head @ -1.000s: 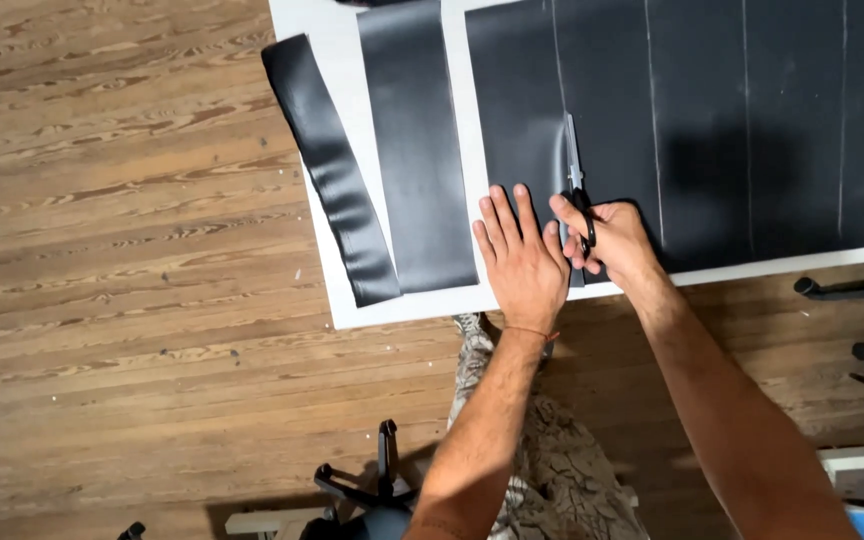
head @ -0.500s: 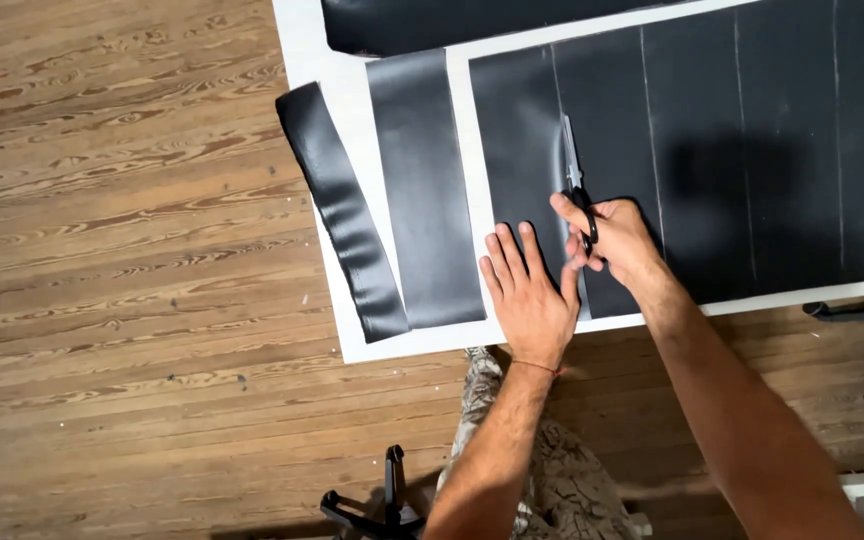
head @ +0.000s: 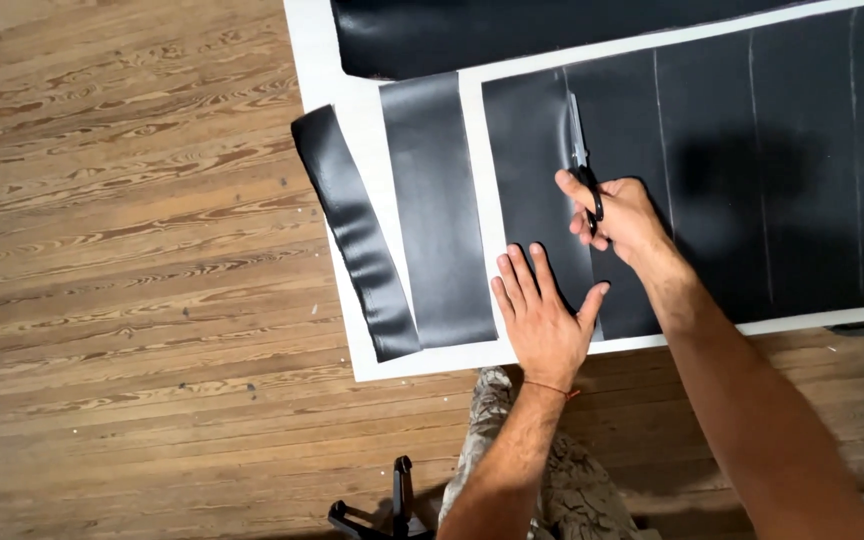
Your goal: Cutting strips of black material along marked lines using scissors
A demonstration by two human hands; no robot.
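Head view, looking straight down: the right hand (head: 620,215) is clenched through the handles of a pair of scissors (head: 580,160), whose blades point away from the person, up along a pale chalk line on a large black sheet (head: 752,170). That sheet lies flat on a white board (head: 352,100) spread over the wooden floor (head: 122,300). The scissors' long axis runs nearly parallel to the other chalk lines further right, and the slit behind the blades reaches back toward the near edge of the sheet, so the uncut part of the line lies directly ahead of the blade tips, away from the body. The left hand (head: 544,318) holds nothing; it lies released and flat, fingers spread, pressing the black sheet down just left of the slit and nearer the person than the scissors. Of the two, the right hand is the one on the line, the left just beside it. The sheet looks matte, dark and leather-like, smooth with a slight sheen. Left of it on the board lies a cut black strip (head: 437,210), flat and parallel to the lines, and further left a second strip (head: 357,235), tilted and curling, overhangs the board's edge. Another dark piece (head: 512,35) lies across the far end.
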